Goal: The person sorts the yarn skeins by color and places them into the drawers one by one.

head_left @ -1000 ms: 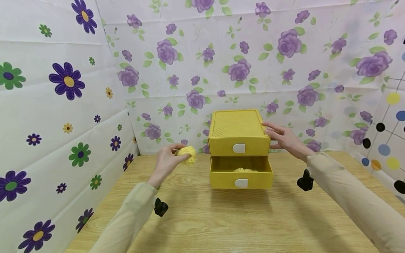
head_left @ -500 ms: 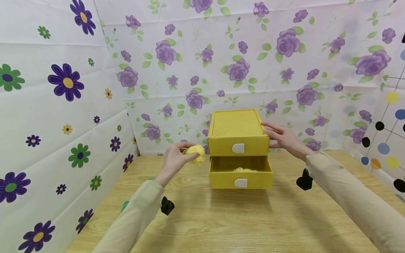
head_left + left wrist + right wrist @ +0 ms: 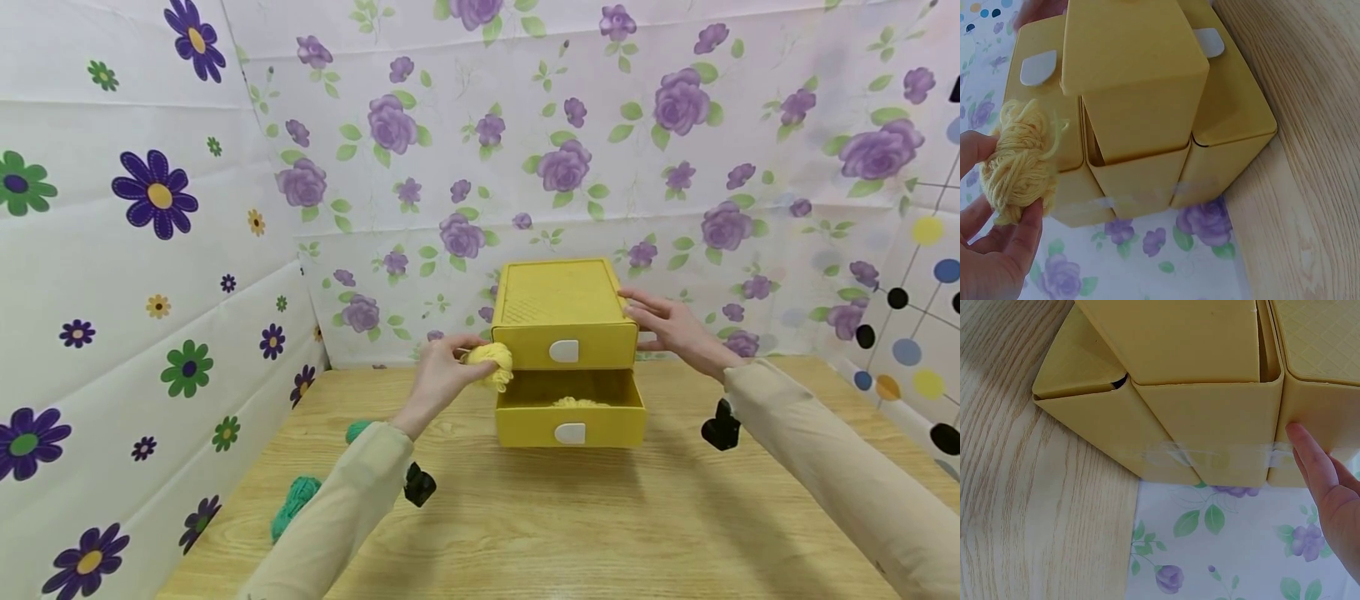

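My left hand (image 3: 441, 379) pinches a small skein of yellow yarn (image 3: 492, 365) between thumb and fingers, close to the left front corner of a yellow drawer box (image 3: 562, 292). The left wrist view shows the loose strands of that yarn (image 3: 1019, 165) beside the top drawer front. The drawer (image 3: 525, 427) below the top one is pulled out, with more yellow yarn (image 3: 579, 402) inside it. On the other side, my right hand (image 3: 675, 331) rests its extended fingers against the box's right wall; the right wrist view shows a fingertip (image 3: 1297, 432) on that wall.
Two green yarn skeins, a nearer one (image 3: 295, 506) and a farther one (image 3: 358, 430), lie on the wooden table (image 3: 525, 525) by my left forearm. A flowered cloth wall (image 3: 420, 200) stands behind the box, with another patterned wall (image 3: 135, 275) on the left.
My left hand has carried the yellow yarn rightward to the box's front corner. The green skeins have come into view from behind the left forearm. The right hand stays at the box.
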Demonstrator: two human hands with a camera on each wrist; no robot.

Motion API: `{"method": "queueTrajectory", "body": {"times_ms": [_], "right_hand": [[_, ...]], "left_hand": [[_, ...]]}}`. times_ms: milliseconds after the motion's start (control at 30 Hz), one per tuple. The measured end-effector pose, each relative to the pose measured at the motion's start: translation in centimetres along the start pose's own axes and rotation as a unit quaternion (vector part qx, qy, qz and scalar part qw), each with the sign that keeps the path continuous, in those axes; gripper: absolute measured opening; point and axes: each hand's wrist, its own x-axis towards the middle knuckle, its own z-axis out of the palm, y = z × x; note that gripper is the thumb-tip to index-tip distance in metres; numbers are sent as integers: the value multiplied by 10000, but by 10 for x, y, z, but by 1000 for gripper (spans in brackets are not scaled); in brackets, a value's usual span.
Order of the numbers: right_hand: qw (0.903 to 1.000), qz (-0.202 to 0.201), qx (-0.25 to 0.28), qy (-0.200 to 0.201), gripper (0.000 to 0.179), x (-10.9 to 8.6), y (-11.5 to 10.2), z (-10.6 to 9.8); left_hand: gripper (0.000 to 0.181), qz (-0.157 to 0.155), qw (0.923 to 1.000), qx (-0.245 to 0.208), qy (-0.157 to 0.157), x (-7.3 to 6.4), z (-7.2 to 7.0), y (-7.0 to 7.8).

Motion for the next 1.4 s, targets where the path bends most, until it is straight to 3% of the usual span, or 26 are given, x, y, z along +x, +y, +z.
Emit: {"method": "queueTrajectory", "body": {"times_ms": [300, 700, 1033, 1400], "right_hand": [[10000, 0, 16, 0, 56, 0, 0, 0], [10000, -44, -40, -23, 57, 0, 0, 0], [10000, -34, -51, -7, 57, 0, -1, 1], [10000, -13, -55, 31, 57, 0, -1, 1]], "left_hand": [[24, 293, 9994, -41, -194, 1, 17, 5], [28, 245, 9983, -179, -490, 3, 36, 11], [36, 194, 9980, -215, -559, 3, 37, 9], [30, 214, 9982, -214, -519, 1, 33, 9]]}}
